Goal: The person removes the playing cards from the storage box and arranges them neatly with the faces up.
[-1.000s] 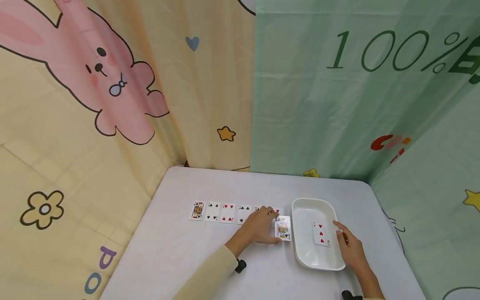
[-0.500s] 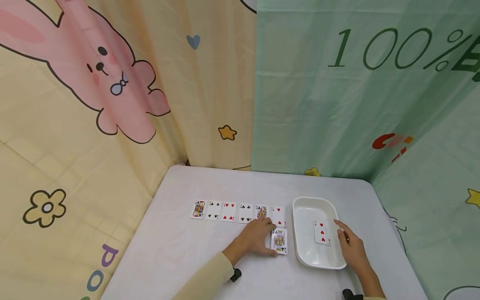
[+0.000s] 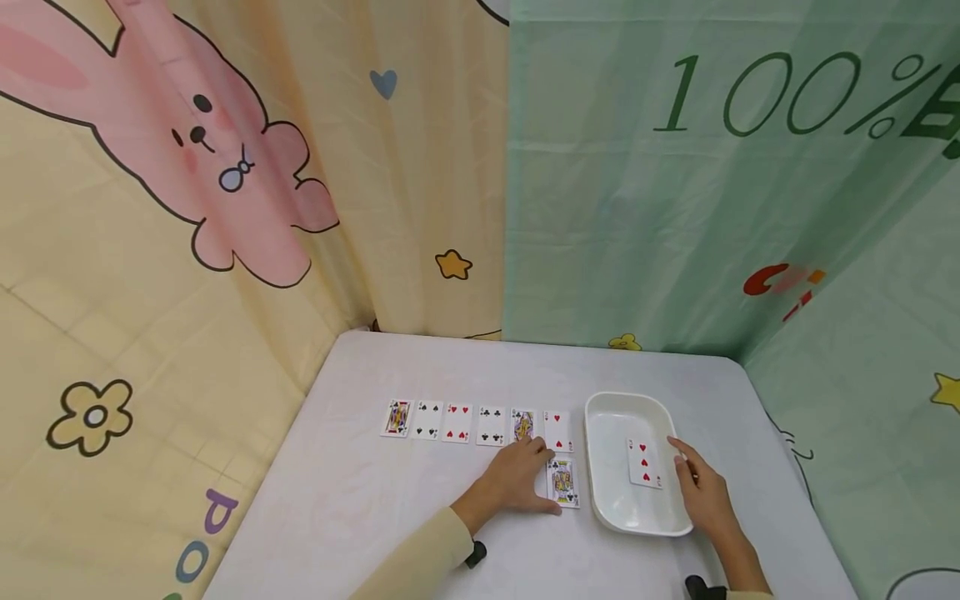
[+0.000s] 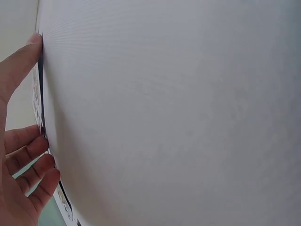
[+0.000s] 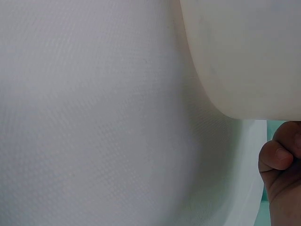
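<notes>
My left hand holds a face playing card by its two short ends, the thumb at the near edge and a fingertip at the far one. The card lies low on the table just below a two of hearts, left of a white tray. In the left wrist view, thumb and fingertips span that card, seen nearly edge-on. My right hand grips the tray's right rim with thumb and index finger; its other fingers curl below the rim in the right wrist view. A three of hearts lies inside the tray.
A row of face-up cards runs leftward from the two of hearts: a face card, a four of clubs, a four of hearts, a four of spades and another face card. Curtains stand behind the white table.
My left hand has drawn the held card toward the near side, from beside the tray to below the two of hearts, then slightly right. My right hand stays at the tray rim.
</notes>
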The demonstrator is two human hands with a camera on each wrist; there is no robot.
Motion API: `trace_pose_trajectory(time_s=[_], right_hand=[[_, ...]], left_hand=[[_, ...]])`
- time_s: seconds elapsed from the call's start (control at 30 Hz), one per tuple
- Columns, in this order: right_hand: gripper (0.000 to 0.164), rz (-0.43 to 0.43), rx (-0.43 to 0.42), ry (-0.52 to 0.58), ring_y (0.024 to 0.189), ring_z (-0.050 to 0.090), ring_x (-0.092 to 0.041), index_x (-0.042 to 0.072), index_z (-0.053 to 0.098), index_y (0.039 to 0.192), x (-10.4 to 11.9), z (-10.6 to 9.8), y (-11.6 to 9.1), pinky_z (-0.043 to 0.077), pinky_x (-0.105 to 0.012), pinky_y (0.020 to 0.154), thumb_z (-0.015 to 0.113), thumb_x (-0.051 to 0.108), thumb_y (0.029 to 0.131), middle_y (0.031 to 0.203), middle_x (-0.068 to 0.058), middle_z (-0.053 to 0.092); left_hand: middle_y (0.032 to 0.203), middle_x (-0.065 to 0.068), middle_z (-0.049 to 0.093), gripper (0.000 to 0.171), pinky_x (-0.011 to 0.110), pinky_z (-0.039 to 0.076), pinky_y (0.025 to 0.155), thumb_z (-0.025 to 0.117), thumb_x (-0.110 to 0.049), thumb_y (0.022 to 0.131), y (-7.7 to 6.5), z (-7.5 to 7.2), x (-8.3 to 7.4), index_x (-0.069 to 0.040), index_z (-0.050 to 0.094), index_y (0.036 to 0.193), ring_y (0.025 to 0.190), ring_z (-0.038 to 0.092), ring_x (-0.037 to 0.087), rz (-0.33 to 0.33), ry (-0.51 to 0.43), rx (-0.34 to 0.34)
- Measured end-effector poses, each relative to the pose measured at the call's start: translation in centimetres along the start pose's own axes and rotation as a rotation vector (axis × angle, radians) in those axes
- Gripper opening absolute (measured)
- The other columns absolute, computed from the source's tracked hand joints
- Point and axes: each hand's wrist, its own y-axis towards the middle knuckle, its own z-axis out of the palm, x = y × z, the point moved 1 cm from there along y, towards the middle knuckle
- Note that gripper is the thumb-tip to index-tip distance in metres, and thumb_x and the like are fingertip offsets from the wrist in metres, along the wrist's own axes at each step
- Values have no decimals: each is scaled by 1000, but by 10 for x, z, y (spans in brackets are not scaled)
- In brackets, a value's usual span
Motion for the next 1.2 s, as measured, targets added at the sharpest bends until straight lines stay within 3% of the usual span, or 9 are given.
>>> trace_pose_trajectory(time_s=[0.5, 0.7, 1.0, 1.2], right_hand=[[47, -1, 7, -1, 83, 55, -18, 15, 47, 154, 2, -3, 0, 46, -24, 64, 37, 35, 113, 104, -17, 66], [47, 2, 7, 4, 83, 55, -19, 15, 47, 155, 0, -1, 1, 46, -24, 63, 37, 35, 113, 105, -18, 66], [49, 46, 15, 21, 84, 54, -18, 16, 45, 156, 2, 0, 0, 47, -24, 64, 35, 37, 113, 105, -17, 64], [48, 34, 3, 16, 79, 52, -15, 17, 46, 155, 2, 1, 0, 45, -24, 61, 36, 36, 113, 99, -14, 62]], left_hand=[[129, -5, 60, 98, 26, 52, 95, 65, -87, 73, -1, -3, -3, -20, 59, 145, 112, 56, 11, -12, -15, -5], [126, -6, 61, 93, 26, 53, 92, 62, -87, 76, 0, -11, -5, -23, 59, 143, 111, 57, 10, -4, -74, -56], [136, -4, 60, 89, 30, 56, 95, 59, -88, 78, 23, -43, -14, -26, 60, 142, 122, 58, 13, 29, -140, -160], [135, -7, 58, 89, 24, 54, 92, 55, -88, 80, 44, -60, -26, -27, 57, 145, 119, 56, 9, 44, -148, -160]])
